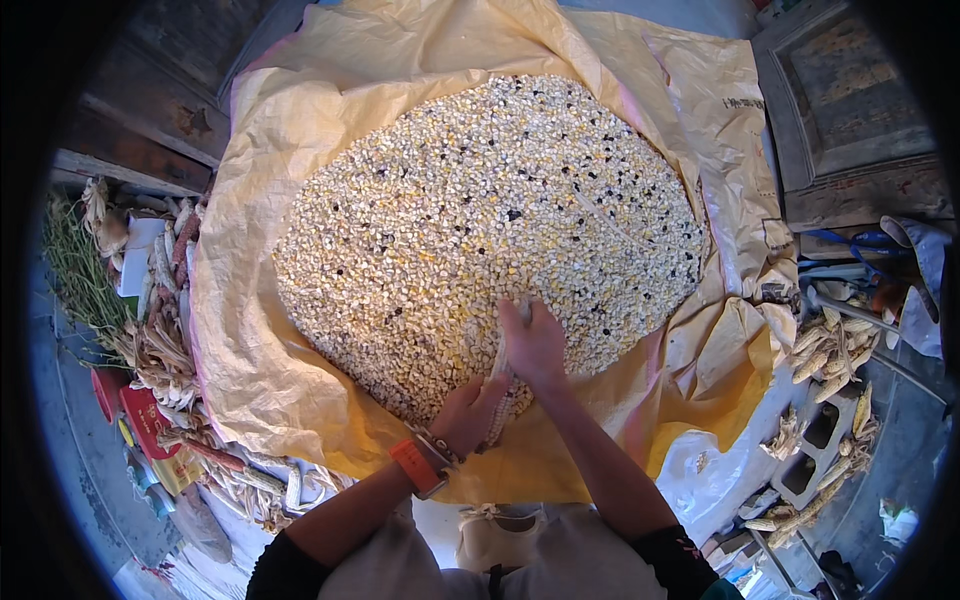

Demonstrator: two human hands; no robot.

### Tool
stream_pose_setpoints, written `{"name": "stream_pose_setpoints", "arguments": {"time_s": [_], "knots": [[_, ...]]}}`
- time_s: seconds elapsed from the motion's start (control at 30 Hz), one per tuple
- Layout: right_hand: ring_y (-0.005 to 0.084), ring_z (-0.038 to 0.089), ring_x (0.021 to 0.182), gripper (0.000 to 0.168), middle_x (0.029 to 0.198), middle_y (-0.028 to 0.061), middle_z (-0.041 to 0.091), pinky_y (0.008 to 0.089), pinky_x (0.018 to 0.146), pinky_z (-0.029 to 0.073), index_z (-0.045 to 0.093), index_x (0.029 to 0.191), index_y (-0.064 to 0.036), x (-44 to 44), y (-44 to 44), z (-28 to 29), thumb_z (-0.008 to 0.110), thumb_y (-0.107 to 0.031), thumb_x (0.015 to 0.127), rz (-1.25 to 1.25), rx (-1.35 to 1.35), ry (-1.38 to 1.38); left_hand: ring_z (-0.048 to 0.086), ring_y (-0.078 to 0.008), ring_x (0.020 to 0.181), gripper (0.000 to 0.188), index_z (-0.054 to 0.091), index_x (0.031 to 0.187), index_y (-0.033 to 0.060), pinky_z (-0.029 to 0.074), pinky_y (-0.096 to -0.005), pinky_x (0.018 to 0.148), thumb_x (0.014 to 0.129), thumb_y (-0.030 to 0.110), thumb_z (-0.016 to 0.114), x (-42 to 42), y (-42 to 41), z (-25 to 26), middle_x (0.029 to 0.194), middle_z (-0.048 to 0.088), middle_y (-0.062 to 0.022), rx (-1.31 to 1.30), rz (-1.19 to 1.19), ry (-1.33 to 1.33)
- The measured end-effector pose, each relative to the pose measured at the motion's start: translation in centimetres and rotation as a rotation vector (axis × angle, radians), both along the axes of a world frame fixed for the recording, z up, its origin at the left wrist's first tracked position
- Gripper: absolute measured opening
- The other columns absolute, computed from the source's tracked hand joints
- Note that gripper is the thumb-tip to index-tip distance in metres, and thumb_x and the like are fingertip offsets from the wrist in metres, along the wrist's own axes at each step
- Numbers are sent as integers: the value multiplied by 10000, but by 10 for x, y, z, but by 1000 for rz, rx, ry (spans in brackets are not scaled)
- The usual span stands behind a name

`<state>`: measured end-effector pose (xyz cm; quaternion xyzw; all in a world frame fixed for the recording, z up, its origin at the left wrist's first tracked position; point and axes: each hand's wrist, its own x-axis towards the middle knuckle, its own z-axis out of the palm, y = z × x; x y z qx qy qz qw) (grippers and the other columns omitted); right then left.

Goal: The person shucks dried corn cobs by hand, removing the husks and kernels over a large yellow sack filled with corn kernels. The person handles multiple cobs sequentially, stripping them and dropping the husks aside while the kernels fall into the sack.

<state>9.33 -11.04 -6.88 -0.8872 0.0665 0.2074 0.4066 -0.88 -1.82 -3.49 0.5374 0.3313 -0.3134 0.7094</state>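
A corn cob (498, 420) slants between my two hands above the near edge of a large heap of corn kernels (487, 217). My left hand (469, 416) is closed around its lower part, where rows of pale kernels show. Higher up, my right hand (534, 341) grips the upper part of the same cob; a tip pokes out above the fingers. The heap is mostly cream and yellow with scattered dark kernels. It rests on a yellow woven plastic sack (247, 300), spread out with raised, crumpled sides. A thin pale strip (607, 217) lies on the kernels.
To the left are several cobs and dry husks (161, 330), green stalks (82, 277) and a red packet (150, 420). On the right, husked cobs (836, 345) lie near a hollow concrete block (814, 450). Wooden panels (847, 90) stand behind. A metal rod (851, 307) juts out at right.
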Motion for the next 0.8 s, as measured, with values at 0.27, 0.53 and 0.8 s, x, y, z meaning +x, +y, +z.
{"name": "stream_pose_setpoints", "arguments": {"time_s": [0.27, 0.53, 0.8], "knots": [[348, 585, 578, 444, 599, 183, 576, 425, 554, 448, 531, 765, 55, -3, -4, 0, 528, -387, 807, -32, 110, -1, 543, -131, 519, 352, 499, 917, 18, 414, -269, 445, 884, 368, 481, -5, 2, -4, 610, 538, -59, 296, -235, -357], [339, 586, 573, 461, 597, 177, 575, 421, 559, 450, 534, 773, 53, -5, -4, 1, 519, -406, 811, 2, 53, 23, 506, -158, 521, 380, 521, 908, -12, 401, -317, 497, 896, 362, 458, -5, 1, -17, 656, 553, -73, 402, -365, -224], [315, 589, 558, 452, 584, 167, 572, 403, 540, 447, 530, 799, 60, -6, 0, 7, 522, -392, 817, 52, 80, 56, 592, -173, 632, 536, 539, 943, -1, 489, -284, 602, 935, 443, 240, 1, 14, -41, 735, 603, -98, -70, -95, -143]]}}
